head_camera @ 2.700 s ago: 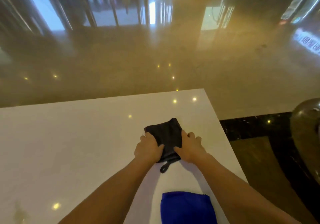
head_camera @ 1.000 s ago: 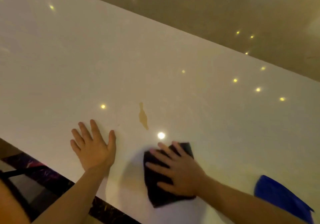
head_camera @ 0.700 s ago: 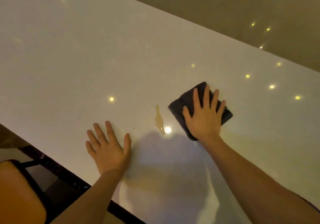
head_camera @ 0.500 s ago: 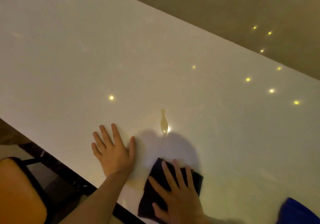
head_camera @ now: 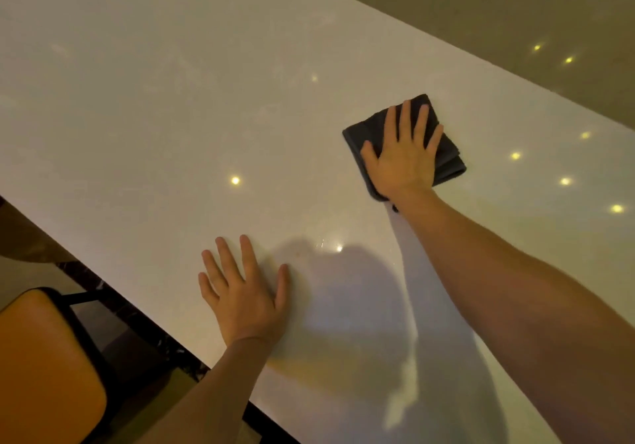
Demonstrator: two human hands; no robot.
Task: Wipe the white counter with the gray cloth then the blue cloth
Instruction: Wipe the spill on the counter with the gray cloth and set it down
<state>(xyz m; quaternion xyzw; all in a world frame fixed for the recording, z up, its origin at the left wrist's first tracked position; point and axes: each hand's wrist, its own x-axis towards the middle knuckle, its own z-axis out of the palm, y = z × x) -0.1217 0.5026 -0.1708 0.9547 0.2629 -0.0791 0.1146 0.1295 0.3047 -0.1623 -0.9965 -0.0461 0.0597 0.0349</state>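
The folded gray cloth (head_camera: pixel 446 155) could bunch or unfold under the right hand (head_camera: pixel 402 158) if the push outruns the palm's pressure, leaving streaks; its far corner lies near the surface (head_camera: pixel 137 82) edge at upper right, so an overlong stroke may slide it off. The right fingers (head_camera: pixel 407 117) lie spread and flat on the cloth, pressing rather than gripping. The left hand (head_camera: pixel 244 292) rests lower centre, fingers splayed wide, holding nothing, bracing on the bare surface. The blue cloth is out of view.
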